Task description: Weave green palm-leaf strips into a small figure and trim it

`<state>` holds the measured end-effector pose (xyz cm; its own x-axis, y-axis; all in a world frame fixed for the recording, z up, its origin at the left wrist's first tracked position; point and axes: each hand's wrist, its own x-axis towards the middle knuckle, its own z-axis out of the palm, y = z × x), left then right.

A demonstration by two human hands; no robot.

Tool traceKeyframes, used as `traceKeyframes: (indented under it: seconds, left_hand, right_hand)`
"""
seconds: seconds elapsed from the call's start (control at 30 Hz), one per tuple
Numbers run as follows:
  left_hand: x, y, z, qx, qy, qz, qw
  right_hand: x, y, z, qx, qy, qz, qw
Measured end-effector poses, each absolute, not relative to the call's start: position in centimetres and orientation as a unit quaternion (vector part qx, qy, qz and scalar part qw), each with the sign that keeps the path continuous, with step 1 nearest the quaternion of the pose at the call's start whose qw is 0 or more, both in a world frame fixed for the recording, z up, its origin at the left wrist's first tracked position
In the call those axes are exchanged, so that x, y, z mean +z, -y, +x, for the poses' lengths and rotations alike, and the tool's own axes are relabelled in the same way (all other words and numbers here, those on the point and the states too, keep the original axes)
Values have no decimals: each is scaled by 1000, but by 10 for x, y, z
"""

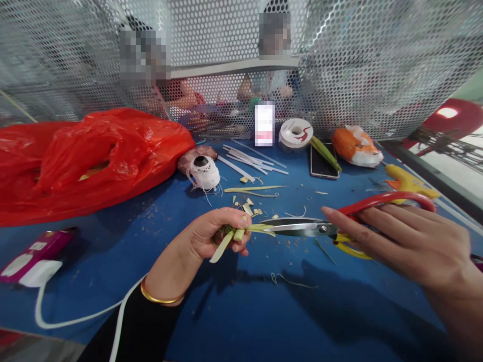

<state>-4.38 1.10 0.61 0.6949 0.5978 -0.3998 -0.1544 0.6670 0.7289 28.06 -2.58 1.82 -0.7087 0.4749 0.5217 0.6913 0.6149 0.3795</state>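
Note:
Over the middle of the blue table, my left hand (222, 229) is closed around a small bundle of pale green plant strips (238, 235). A darker green part of the bundle sits inside the palm, mostly hidden by the fingers. Strip ends stick out to the right and down to the left. My right hand (411, 241) grips scissors (302, 227) with one red and one yellow handle loop. Their blades point left, and the tips are at the strip ends beside my left fingers. Trimmed pale scraps (247, 207) lie just behind.
A red plastic bag (151, 151) fills the left. White thread (206, 176), white sticks (252, 160), a ribbon spool (296, 133), a lit phone (264, 123), a dark phone (323, 163), an orange packet (356, 146) and a yellow glue gun (409, 181) stand around. A white cable (86, 318) runs front left.

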Motion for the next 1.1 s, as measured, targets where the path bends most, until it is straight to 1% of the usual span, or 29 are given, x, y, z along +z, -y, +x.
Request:
traceKeyframes:
  seconds: [0.27,0.5,0.77,1.1]
  left_hand:
    - [10,-10,-44,219,-328,351,849]
    - [12,-8,-44,219,-323,355,850]
    - [12,-7,-45,214,-312,365,851]
    - [14,-3,-44,238,-320,366,841]
  right_hand:
    - [17,26,281,-277,889,-321,170]
    - [15,24,278,-246,887,-343,185]
    - [16,20,282,-313,894,-291,136]
    - [19,19,276,-330,887,-285,154]
